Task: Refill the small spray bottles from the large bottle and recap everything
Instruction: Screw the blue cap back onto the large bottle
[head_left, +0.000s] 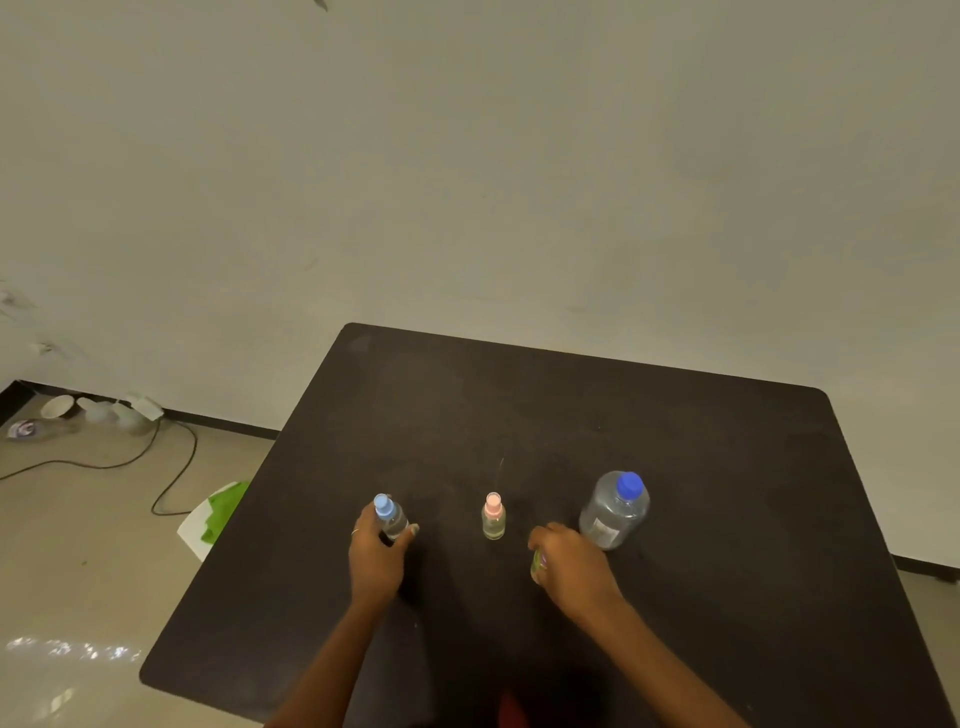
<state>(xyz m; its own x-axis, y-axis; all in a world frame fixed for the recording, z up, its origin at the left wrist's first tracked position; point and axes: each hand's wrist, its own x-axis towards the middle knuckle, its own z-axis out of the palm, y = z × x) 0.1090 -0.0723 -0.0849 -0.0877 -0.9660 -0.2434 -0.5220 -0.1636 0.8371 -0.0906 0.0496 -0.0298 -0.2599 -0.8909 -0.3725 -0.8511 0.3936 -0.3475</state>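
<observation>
On the dark table my left hand grips a small clear spray bottle with a light-blue cap. A second small spray bottle with a pink cap stands upright, untouched, in the middle between my hands. My right hand curls round a small greenish bottle, mostly hidden under the fingers. The large clear bottle with a dark-blue cap stands capped just behind my right hand, to its right.
Left of the table stands a white chair with a green cloth. On the floor by the wall lie a black cable and some white containers. The wall runs close behind the table's far edge.
</observation>
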